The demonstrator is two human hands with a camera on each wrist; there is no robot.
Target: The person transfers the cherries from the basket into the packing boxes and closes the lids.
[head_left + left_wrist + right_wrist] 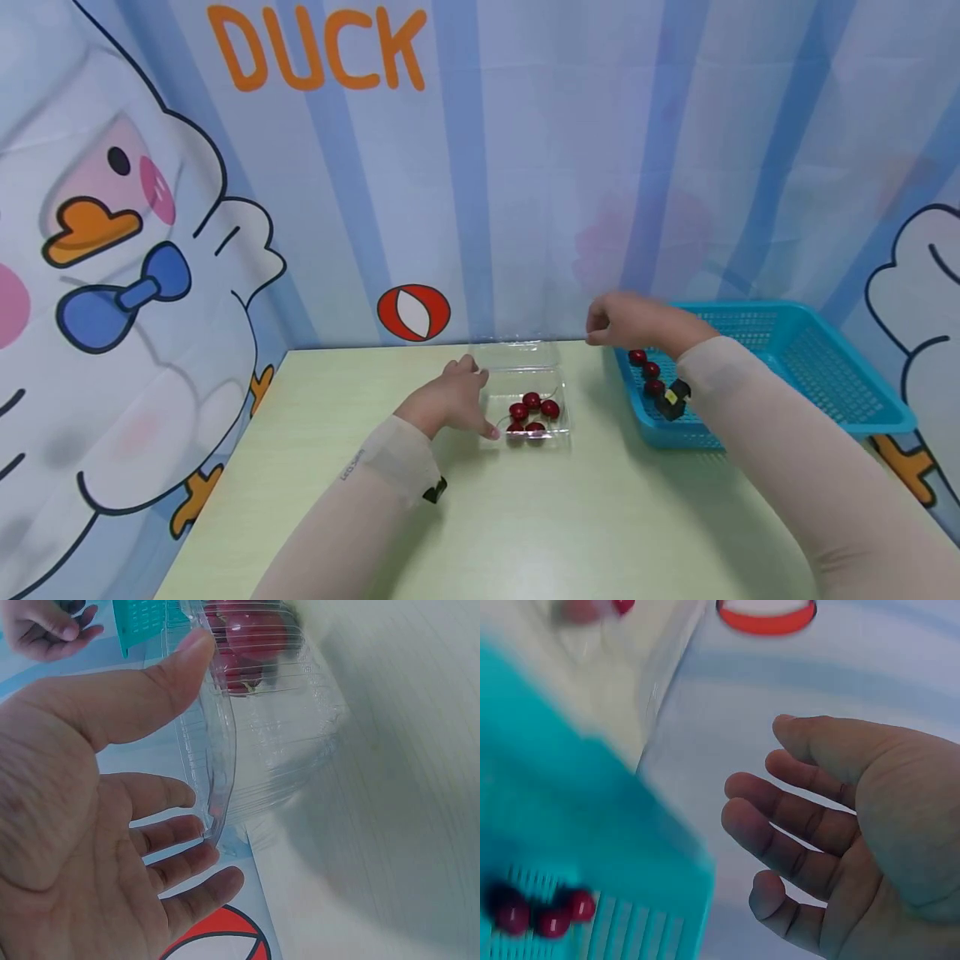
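My left hand (452, 397) rests its fingers and thumb along the left edge of a clear plastic box (495, 383), its fingers fairly straight in the left wrist view. Several red cherries (532, 401) lie in the front part of the box, and its clear lid (517, 354) is folded back behind it. Above the left rim of a blue basket (862, 375) my right hand (630, 321) hovers with loosely bent fingers (784, 847) and nothing in them. Inside the basket's left end sit several more cherries (652, 370), partly hidden by the right wrist.
Both box and basket stand on a pale yellow-green table (510, 517). A blue striped curtain (517, 167) with printed ducks hangs along the table's back edge. Small black wrist cameras (435, 490) are worn on both sleeves.
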